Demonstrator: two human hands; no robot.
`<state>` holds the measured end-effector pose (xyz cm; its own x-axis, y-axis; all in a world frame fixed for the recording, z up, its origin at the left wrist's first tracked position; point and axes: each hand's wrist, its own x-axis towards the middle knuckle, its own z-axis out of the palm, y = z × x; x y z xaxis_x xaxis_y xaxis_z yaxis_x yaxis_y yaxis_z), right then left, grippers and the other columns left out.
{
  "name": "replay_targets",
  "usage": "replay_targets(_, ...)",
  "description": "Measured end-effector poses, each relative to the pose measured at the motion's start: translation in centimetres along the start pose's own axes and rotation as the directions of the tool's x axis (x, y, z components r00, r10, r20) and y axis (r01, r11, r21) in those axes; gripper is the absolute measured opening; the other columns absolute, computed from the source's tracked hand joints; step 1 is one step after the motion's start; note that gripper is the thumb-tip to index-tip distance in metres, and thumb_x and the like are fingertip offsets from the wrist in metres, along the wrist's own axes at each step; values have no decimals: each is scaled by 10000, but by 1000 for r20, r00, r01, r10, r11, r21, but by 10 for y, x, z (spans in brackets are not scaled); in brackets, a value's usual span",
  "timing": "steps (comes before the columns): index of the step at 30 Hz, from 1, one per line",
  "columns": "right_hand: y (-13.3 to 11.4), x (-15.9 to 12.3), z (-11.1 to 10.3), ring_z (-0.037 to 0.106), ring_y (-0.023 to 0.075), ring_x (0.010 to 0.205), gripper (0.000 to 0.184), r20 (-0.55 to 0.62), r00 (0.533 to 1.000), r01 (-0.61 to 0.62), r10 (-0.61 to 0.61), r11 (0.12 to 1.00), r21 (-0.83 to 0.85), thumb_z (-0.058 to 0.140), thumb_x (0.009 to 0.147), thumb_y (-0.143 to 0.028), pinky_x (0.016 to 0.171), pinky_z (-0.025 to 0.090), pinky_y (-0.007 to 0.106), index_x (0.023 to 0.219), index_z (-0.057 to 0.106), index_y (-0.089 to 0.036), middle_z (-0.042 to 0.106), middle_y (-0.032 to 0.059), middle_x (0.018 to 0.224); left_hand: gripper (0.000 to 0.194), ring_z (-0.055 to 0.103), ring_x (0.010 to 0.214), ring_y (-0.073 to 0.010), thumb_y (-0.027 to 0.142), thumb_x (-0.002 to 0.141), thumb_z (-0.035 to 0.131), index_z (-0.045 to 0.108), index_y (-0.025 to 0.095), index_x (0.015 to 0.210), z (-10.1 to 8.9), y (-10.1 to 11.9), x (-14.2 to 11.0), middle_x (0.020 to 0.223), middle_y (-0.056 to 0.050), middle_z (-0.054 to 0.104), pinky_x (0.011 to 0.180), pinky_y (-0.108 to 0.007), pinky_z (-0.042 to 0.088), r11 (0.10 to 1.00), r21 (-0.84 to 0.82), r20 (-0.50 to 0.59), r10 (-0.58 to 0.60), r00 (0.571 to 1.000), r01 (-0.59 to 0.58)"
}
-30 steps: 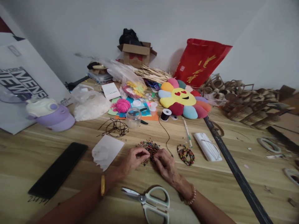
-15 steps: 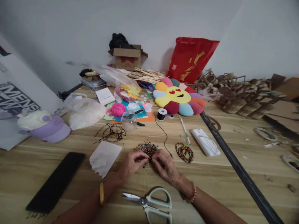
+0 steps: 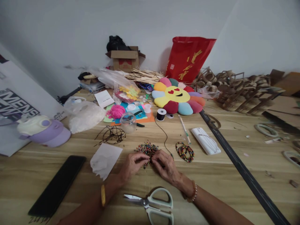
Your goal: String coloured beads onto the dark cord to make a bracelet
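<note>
A heap of small coloured beads (image 3: 147, 148) lies on the wooden table (image 3: 225, 184). My left hand (image 3: 131, 164) and my right hand (image 3: 166, 165) meet at the near edge of the heap, fingers pinched together. What they pinch is too small to make out. A thin black cord (image 3: 164, 136) runs from a black spool (image 3: 161, 114) down toward my right hand. A finished beaded bracelet (image 3: 185, 152) rests just right of my right hand. White-handled scissors (image 3: 154, 203) lie in front of my wrists.
A black phone (image 3: 57, 186) and a white paper (image 3: 105, 159) lie to the left. A glass jar (image 3: 128, 122), pink yarn (image 3: 116, 111), a flower cushion (image 3: 176, 98), a white box (image 3: 205, 141), a long dark bar (image 3: 241, 170) and a purple cap (image 3: 44, 130) lie around.
Both hands have stayed at the bead heap with their fingertips drawing closer together. The camera has tipped and shifted slightly, so the scene has slid left and down.
</note>
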<state>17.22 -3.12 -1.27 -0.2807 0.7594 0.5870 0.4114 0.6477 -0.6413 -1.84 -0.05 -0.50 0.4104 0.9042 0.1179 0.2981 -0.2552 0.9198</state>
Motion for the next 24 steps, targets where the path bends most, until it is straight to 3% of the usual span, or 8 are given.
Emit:
replay_targets(12,2,-3,2,556,171,722,107,20,1000,19,-19,999,-43,488,947,-154,637,454,280,909,576,-202,599,51,800,111,708,747,-179,139,787,643,750,169,788,2,-5,-2,792,-58,772,751,-273,566,968,128,-66,227,972,-217)
replay_targets(24,6,-5,3,557,172,737,97,43,999,28,-26,998,-61,493,947,-158,657,456,279,917,576,-199,602,53,815,136,703,740,-169,115,790,610,737,163,803,2,-5,-2,805,-66,766,729,-256,569,958,143,-49,258,965,-249)
